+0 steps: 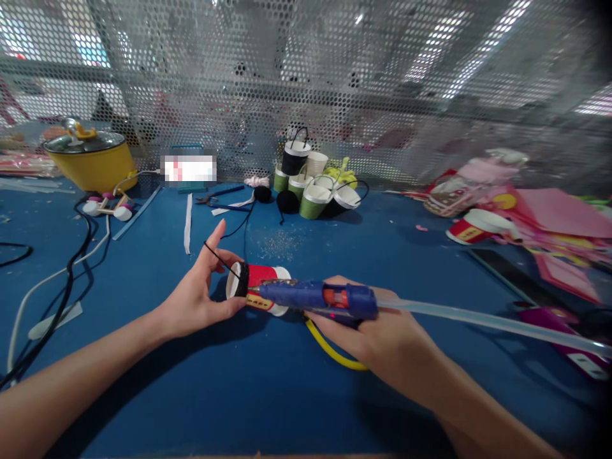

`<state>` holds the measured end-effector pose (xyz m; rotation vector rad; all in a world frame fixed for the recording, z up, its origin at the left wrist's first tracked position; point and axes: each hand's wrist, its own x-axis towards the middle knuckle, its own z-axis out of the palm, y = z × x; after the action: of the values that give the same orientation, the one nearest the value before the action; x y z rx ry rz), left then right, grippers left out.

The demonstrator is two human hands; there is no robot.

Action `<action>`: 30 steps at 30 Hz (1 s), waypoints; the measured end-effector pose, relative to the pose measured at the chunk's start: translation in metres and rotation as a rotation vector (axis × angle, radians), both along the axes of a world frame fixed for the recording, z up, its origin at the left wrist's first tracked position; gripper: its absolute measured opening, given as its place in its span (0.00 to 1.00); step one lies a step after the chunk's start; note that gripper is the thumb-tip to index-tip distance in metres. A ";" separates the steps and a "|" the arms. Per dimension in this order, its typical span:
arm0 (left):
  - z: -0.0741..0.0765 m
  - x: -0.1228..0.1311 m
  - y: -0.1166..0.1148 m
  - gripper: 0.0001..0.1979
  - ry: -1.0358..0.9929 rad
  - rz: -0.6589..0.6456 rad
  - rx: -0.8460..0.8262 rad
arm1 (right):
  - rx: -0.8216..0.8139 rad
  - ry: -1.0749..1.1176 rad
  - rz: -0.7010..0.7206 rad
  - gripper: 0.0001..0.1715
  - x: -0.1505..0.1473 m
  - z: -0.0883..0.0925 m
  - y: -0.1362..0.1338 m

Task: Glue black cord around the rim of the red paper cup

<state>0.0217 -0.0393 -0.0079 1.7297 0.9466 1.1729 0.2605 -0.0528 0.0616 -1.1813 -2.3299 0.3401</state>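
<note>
My left hand [205,287] grips a small paper cup [261,275] that lies on its side, wrapped in red with a yellow label. Black cord [243,280] is wound round the cup's end nearest my fingers, and a strand of it runs over my raised index finger. In my right hand [363,319] is a blue hot glue gun [315,298], its nozzle at the wound cord. A long clear glue stick [478,322] sticks out of the gun's back. The gun's yellow cable [329,350] curves below it. The trigger fingers are partly hidden.
Several small green and black cups [313,201] stand at the back beside black yarn balls [287,202]. Pliers [210,200] lie left of them. A yellow pot [95,159] and cables [71,268] occupy the left; pink sheets [564,217], a bottle [478,178] and another red cup [478,226] the right.
</note>
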 end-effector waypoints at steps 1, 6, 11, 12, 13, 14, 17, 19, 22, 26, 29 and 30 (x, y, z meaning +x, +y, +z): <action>0.000 0.000 0.000 0.51 0.003 -0.001 0.011 | 0.004 -0.010 -0.011 0.09 0.000 0.001 0.000; 0.000 0.000 0.000 0.51 0.017 -0.016 0.055 | 0.020 -0.016 -0.085 0.12 0.000 -0.001 0.001; 0.001 0.002 -0.002 0.52 -0.007 -0.049 0.061 | -0.012 -0.005 -0.133 0.12 0.003 -0.008 0.004; 0.001 0.002 -0.002 0.52 -0.011 -0.055 0.060 | -0.016 -0.009 -0.135 0.12 0.003 -0.008 0.004; 0.001 0.002 -0.002 0.51 -0.014 -0.057 0.060 | -0.015 -0.014 -0.134 0.12 0.003 -0.007 0.004; 0.001 0.002 -0.002 0.51 -0.013 -0.058 0.060 | -0.015 -0.022 -0.131 0.13 0.003 -0.006 0.004; 0.001 0.001 -0.001 0.51 -0.001 -0.049 0.061 | -0.042 -0.048 -0.104 0.12 0.003 0.000 0.001; 0.001 0.001 -0.001 0.51 -0.001 -0.041 0.058 | -0.052 -0.067 -0.075 0.10 0.002 0.004 0.000; 0.001 0.000 0.000 0.51 -0.014 -0.033 0.044 | -0.027 -0.087 -0.037 0.09 0.000 0.008 -0.002; 0.000 0.001 0.000 0.51 -0.018 -0.019 0.014 | 0.017 -0.110 0.007 0.09 -0.001 0.008 -0.004; 0.000 0.001 0.000 0.51 -0.027 -0.016 0.005 | 0.002 -0.103 0.007 0.09 0.000 0.007 -0.004; 0.000 0.001 0.000 0.51 -0.031 -0.020 0.007 | -0.003 -0.095 -0.003 0.10 0.000 0.007 -0.004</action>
<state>0.0224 -0.0397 -0.0077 1.7182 0.9063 1.1881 0.2604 -0.0566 0.0687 -1.2273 -2.4094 0.2925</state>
